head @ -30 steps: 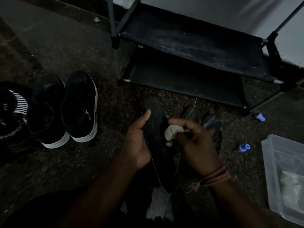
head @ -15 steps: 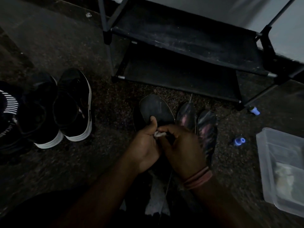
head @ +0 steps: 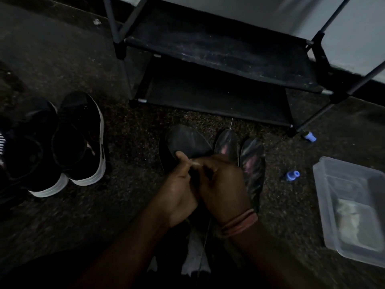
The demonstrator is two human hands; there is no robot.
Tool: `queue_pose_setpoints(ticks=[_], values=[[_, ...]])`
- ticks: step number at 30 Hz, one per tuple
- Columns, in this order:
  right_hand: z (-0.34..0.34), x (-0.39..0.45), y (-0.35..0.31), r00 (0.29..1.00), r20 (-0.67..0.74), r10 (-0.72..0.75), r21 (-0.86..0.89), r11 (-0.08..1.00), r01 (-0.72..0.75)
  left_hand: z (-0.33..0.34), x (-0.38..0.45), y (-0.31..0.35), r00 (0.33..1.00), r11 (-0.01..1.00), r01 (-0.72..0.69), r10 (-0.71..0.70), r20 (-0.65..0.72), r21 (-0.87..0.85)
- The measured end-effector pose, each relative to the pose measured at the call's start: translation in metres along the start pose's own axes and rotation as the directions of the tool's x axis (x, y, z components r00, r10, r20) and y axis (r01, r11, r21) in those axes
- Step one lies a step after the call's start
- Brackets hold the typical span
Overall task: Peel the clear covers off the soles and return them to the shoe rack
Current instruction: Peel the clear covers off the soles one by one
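A dim, downward view of a person sitting on a dark speckled floor (head: 129,142) in front of a low black 2-tier metal shoe rack (head: 218,59). The left hand (head: 177,190) grips a dark, dusty flat sole (head: 187,140) from beneath, thumb pressed on its upper face. The right hand (head: 223,184) is curled close against it, and the fingers of both hands pinch a small pale scrap (head: 194,163) between them, likely the edge of the clear cover, though the light is too poor to be sure. Just right of the held sole, 2 more glossy dark soles (head: 252,161) lie on the floor, near the rack's bottom shelf. A pair of black sneakers with white rims (head: 81,138) stands well apart to the left; a clear plastic tub (head: 350,207) and 2 small blue caps (head: 292,175) sit to the right. The risk from here is that thin film may tear if it is pulled sharply, leaving bits stuck, or the pinch may slip off so small an edge.
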State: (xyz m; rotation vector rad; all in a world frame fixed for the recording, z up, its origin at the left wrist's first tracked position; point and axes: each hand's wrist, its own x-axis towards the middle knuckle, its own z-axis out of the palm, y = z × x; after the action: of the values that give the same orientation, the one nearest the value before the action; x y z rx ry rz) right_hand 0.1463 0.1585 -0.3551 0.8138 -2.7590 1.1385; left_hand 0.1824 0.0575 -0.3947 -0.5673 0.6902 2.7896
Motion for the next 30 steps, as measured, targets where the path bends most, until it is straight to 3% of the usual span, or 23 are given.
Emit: queue_pose_setpoints(ticks=[4,9,11,15,18,20,22,25,28,30], values=[[-0.018,0.007,0.021,0.985,-0.151,0.079,-0.12,0.988,-0.097,0.003,0.002,-0.006,1.0,0.997,0.006,-0.008,0.029,0.075],[0.002,-0.007,-0.018,0.992,0.122,-0.041,0.011,0.999,0.04,-0.008,0.002,0.01,0.999,0.999,0.033,-0.033,0.007,-0.043],[0.002,-0.004,-0.011,0.994,0.103,-0.038,-0.022,0.999,0.041,-0.006,0.001,0.013,1.0,0.999,0.017,-0.018,-0.011,-0.029],[-0.013,0.006,0.022,0.999,-0.025,0.024,-0.265,0.964,-0.03,0.002,0.001,0.002,0.999,0.999,0.037,-0.038,0.026,0.03],[-0.007,0.0,0.002,0.999,0.05,-0.015,-0.222,0.975,0.026,-0.002,0.0,0.008,0.998,0.997,0.06,-0.059,0.037,-0.04],[0.006,-0.002,-0.02,0.992,0.126,-0.015,-0.098,0.995,0.027,-0.008,0.001,0.015,0.998,0.996,0.057,-0.057,0.001,-0.067],[0.008,-0.003,-0.022,0.985,0.174,-0.01,-0.125,0.992,0.032,-0.009,0.0,0.016,0.998,0.997,0.054,-0.055,-0.009,-0.048],[-0.001,0.004,0.01,0.997,0.081,0.006,-0.264,0.964,0.015,-0.001,0.002,0.007,0.998,0.998,0.055,-0.055,-0.01,-0.014],[0.004,0.0,0.016,0.992,0.122,0.028,-0.309,0.951,0.011,-0.001,0.001,0.007,0.996,0.997,0.08,-0.08,-0.024,-0.019],[0.018,-0.005,-0.003,0.981,0.193,0.005,-0.15,0.988,0.025,-0.008,0.001,0.013,0.997,0.997,0.074,-0.075,-0.029,-0.015]])
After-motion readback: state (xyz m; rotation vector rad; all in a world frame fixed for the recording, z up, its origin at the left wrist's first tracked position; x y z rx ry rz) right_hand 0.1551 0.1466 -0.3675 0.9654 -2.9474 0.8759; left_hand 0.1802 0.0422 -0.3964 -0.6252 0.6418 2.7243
